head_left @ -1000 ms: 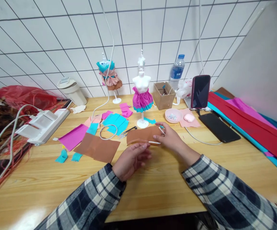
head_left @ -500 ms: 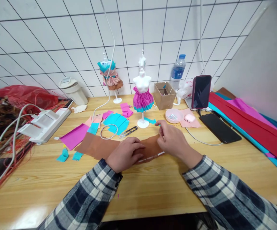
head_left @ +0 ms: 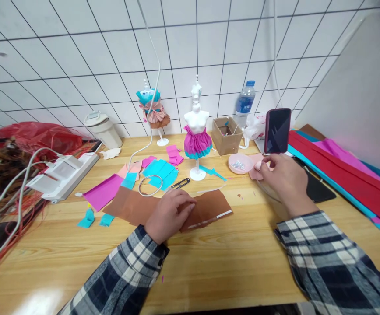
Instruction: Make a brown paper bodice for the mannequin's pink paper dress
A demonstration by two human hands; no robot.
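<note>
Desk (head_left: pixel 229 262): left hand (head_left: pixel 168 214), grip apart, pins brown paper (head_left: pixel 211 209). Right hand (head_left: pixel 283 179), grip unclear, touches pink case (head_left: pixel 258 166) at two o'clock; lifting needs pinching.

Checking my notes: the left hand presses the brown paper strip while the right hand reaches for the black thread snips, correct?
Not the snips: the head view shows the right hand at the small pink oval case. The left hand does press the brown paper strip.

Left hand (head_left: pixel 168 214) presses brown paper (head_left: pixel 206 210); right hand (head_left: pixel 283 181) touches pink case (head_left: pixel 260 165).
</note>
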